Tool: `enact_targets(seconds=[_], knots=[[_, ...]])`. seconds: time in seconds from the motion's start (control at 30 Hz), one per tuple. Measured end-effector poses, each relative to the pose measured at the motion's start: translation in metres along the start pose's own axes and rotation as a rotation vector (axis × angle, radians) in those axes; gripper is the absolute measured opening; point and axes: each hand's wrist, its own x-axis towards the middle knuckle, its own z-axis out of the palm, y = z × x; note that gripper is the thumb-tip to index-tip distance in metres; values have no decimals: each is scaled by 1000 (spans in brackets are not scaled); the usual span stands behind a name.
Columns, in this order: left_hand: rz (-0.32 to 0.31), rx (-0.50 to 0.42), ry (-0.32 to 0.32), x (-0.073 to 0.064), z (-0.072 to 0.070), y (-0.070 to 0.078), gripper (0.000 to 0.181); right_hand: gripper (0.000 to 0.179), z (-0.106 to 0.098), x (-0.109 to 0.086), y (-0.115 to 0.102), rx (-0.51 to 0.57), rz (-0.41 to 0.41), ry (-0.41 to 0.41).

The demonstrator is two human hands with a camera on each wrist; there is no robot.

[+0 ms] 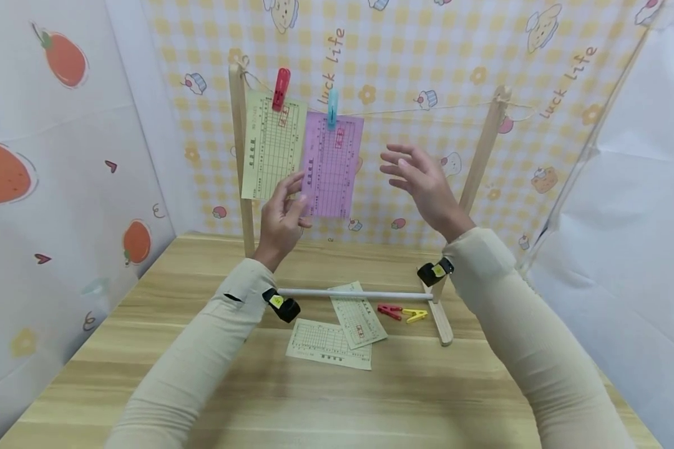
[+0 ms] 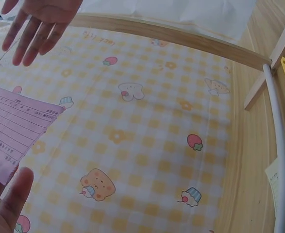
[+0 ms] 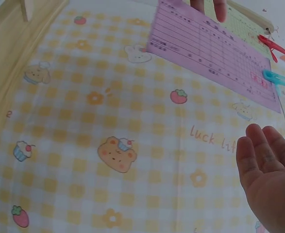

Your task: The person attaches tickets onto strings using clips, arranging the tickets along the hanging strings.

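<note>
A purple printed slip (image 1: 332, 168) hangs from a string (image 1: 410, 111) under a light blue clothespin (image 1: 332, 110). To its left, a pale yellow-green slip (image 1: 272, 149) hangs under a red clothespin (image 1: 281, 89). My left hand (image 1: 283, 215) is at the purple slip's lower left edge, fingers loosely bent and thumb apart from them; whether it touches the paper I cannot tell. Right of the purple slip, my right hand (image 1: 421, 181) is raised in the air, holding nothing, its fingers extended. The right wrist view shows its palm and fingers (image 3: 266, 155) below the blue clothespin.
Wooden posts (image 1: 481, 153) carry the string, with a white rod (image 1: 365, 295) low between them. On the wooden table (image 1: 202, 386) lie two pale slips (image 1: 326, 344), partly overlapping, beside a red clothespin (image 1: 390, 310) and a yellow clothespin (image 1: 414, 315). A checkered cloth (image 1: 399, 75) hangs behind.
</note>
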Motion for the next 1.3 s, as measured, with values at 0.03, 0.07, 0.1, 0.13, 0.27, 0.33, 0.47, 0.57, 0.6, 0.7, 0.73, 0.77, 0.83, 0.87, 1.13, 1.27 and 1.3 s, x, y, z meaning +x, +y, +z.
enact_targets(seconds=[0.03, 0.07, 0.1, 0.13, 0.27, 0.33, 0.47, 0.57, 0.6, 0.7, 0.73, 0.77, 0.83, 0.87, 1.13, 1.27, 1.3], knots=[[0, 4, -5, -1, -1, 0, 42, 48, -1, -2, 3, 4, 5, -1], [-5, 4, -10, -2, -2, -1, 42, 48, -2, -4, 5, 4, 7, -1], [-11, 4, -14, -3, -3, -2, 42, 49, -2, -7, 8, 14, 15, -4], [-18, 0, -19, -4, -3, -2, 42, 49, -3, -9, 10, 22, 19, -5], [-50, -8, -32, -9, -6, -6, 42, 49, -5, -17, 19, 46, 32, -11], [-65, -10, -38, -12, -8, -7, 42, 48, -7, -22, 24, 51, 38, -12], [-83, 8, -38, -17, -10, -13, 42, 48, -9, -30, 32, 41, 64, -9], [-92, 7, -37, -20, -11, -18, 42, 47, -11, -34, 39, 28, 84, -1], [-98, 4, -39, -21, -11, -19, 42, 47, -11, -36, 41, 25, 90, 0], [-118, -1, -47, -25, -12, -22, 42, 47, -13, -40, 49, 22, 99, -1], [-125, 0, -50, -26, -13, -23, 42, 47, -14, -41, 51, 29, 104, -1], [-133, 6, -54, -27, -13, -24, 42, 46, -14, -43, 53, 34, 107, -4], [-140, 11, -59, -30, -13, -26, 41, 46, -13, -45, 57, 32, 116, -6], [-145, 15, -60, -31, -14, -27, 41, 46, -14, -47, 59, 27, 119, -8], [-167, -1, -65, -36, -12, -32, 41, 46, -17, -56, 69, -33, 134, -15], [-181, -1, -78, -40, -12, -33, 42, 46, -18, -60, 76, -31, 146, -21], [-185, 2, -83, -41, -12, -34, 42, 46, -19, -61, 77, -28, 151, -20]])
